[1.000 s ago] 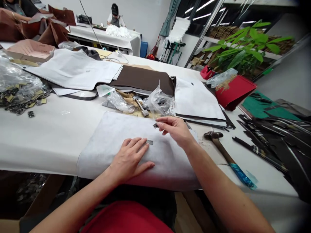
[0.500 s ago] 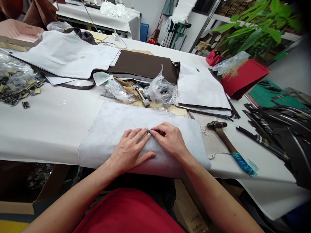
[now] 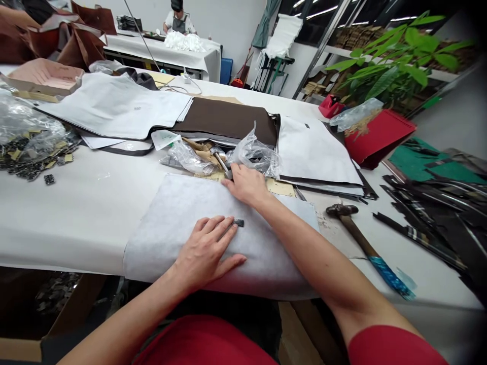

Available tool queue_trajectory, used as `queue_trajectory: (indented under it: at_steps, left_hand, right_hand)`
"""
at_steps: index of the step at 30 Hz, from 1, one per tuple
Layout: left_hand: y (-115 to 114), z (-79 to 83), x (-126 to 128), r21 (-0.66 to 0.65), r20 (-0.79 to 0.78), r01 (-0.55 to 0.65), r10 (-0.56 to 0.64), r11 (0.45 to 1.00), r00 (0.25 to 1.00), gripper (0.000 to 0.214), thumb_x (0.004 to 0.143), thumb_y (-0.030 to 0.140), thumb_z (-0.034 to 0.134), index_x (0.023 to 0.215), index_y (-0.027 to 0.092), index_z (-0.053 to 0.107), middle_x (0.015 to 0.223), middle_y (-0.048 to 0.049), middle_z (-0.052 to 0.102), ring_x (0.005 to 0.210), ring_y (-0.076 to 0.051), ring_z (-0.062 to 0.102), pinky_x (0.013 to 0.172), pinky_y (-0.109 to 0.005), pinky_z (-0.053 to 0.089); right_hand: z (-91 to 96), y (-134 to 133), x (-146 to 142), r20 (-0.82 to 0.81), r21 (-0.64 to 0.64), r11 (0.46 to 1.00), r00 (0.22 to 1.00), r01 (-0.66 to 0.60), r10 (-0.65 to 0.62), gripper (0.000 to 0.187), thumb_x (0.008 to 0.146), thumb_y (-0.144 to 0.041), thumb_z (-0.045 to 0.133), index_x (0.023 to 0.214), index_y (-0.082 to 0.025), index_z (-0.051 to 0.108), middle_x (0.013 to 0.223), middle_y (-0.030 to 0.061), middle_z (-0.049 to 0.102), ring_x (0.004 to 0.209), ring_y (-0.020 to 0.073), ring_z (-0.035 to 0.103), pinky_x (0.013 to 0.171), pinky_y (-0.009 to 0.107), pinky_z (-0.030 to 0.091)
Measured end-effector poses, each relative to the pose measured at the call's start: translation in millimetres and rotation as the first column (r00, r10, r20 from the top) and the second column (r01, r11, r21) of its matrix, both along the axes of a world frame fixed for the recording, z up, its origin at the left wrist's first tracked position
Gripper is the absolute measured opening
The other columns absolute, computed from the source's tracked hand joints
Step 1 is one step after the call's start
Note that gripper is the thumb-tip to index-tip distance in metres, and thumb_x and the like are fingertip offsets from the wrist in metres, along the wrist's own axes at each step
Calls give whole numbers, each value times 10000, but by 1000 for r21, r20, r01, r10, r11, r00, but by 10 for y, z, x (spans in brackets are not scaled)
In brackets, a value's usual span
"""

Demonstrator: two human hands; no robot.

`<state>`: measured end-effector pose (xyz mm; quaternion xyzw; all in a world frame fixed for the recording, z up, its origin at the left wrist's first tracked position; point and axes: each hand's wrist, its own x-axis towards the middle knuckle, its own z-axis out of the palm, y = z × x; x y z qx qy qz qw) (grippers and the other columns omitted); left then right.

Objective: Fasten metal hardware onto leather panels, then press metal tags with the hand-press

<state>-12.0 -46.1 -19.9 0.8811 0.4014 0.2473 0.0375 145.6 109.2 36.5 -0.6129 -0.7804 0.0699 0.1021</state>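
Note:
A pale grey-white sheet (image 3: 167, 238) lies along the front edge of the table. My left hand (image 3: 207, 248) rests flat on it, fingers stretched out, the fingertips against a small dark metal piece (image 3: 238, 222) on the sheet. Farther forward, my right hand (image 3: 247, 185) reaches over the sheet's back edge. Its thumb and fingers close around the blocky end of a metal rod-like tool (image 3: 221, 163), whose shaft leans among crumpled clear plastic bags (image 3: 256, 152). Part of the grip is hidden by the hand itself.
A hammer (image 3: 357, 233) with blue wrap on its handle lies at right, near dark strips (image 3: 422, 223). Stacked white panels (image 3: 315, 149) and a brown panel (image 3: 232, 119) line the back. Small metal parts (image 3: 34, 157) are heaped left. A co-worker (image 3: 178, 20) sits far behind.
My right hand has left the small metal piece and moved forward to the rod-like tool. My left hand stays on the sheet. The view has tilted up, bringing a co-worker into sight.

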Motion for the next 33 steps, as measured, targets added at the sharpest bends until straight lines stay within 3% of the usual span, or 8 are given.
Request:
queue_trajectory:
  at_steps: [4,7,9,12,18,25,29,33]
  left_hand:
    - [-3,-13,-7,0,6,4,-4,1000,1000,601,1005,580,504,1386,124,597,1479,-157,575,1338,-324,518,1066,-487,406]
    - [-3,-14,-10,-6,14,9,-9,1000,1000,608,1001,578,514,1397,124,591,1478,-167,573,1338,-333,516,1063,-498,408]
    - [-2,-12,-9,-15,20,11,-11,1000,1000,605,997,576,523,1400,130,592,1471,-168,579,1334,-335,519,1063,-500,408]
    - [0,-10,-3,-19,15,14,-14,1000,1000,598,999,574,518,1398,136,596,1464,-164,585,1332,-332,520,1065,-497,406]
    - [-6,-21,10,7,30,-6,6,1000,1000,584,987,571,542,1381,146,615,1456,-163,591,1323,-334,527,1057,-501,422]
    - [-3,-17,3,12,20,3,-3,1000,1000,597,991,582,526,1383,140,611,1456,-169,589,1325,-332,524,1056,-499,421]
    - [2,-7,-3,-13,29,0,0,1000,1000,594,993,582,523,1385,142,603,1436,-166,603,1318,-332,527,1056,-503,410]
    - [4,-6,-8,-20,24,14,-13,1000,1000,584,994,592,514,1362,150,614,1457,-156,591,1315,-335,526,1053,-509,399]
  right_hand:
    - [14,144,60,-521,-229,973,846,-11,-113,282,1001,-390,558,1097,-153,677,1165,152,714,1136,278,668,965,405,546]
    - [41,-209,278,-869,-355,913,431,-199,-244,290,1028,-431,491,1075,-195,652,1124,82,727,992,175,709,847,300,597]
    - [11,-524,386,-915,-404,854,132,-327,-382,203,942,-397,656,1026,-213,658,1016,30,730,853,125,702,761,235,600]
    - [-105,-831,429,-850,-482,802,-32,-351,-525,184,833,-301,793,935,-207,671,860,-16,716,697,85,670,644,169,579]
    - [-175,-692,327,-822,-524,790,-56,-318,-567,100,907,-246,700,987,-200,662,1029,58,781,873,155,759,713,224,620]
    - [-99,-597,240,-770,-612,727,24,-312,-638,181,911,-327,702,998,-171,673,903,86,781,712,147,735,588,201,596]
    - [-75,-813,291,-814,-528,760,-28,-379,-580,337,789,-177,756,1104,-222,645,1014,49,780,880,157,751,769,248,622]
    - [-39,-1169,447,-896,-382,813,-41,-439,-443,515,786,-313,817,1269,-330,636,1242,8,718,1088,194,712,935,363,594]
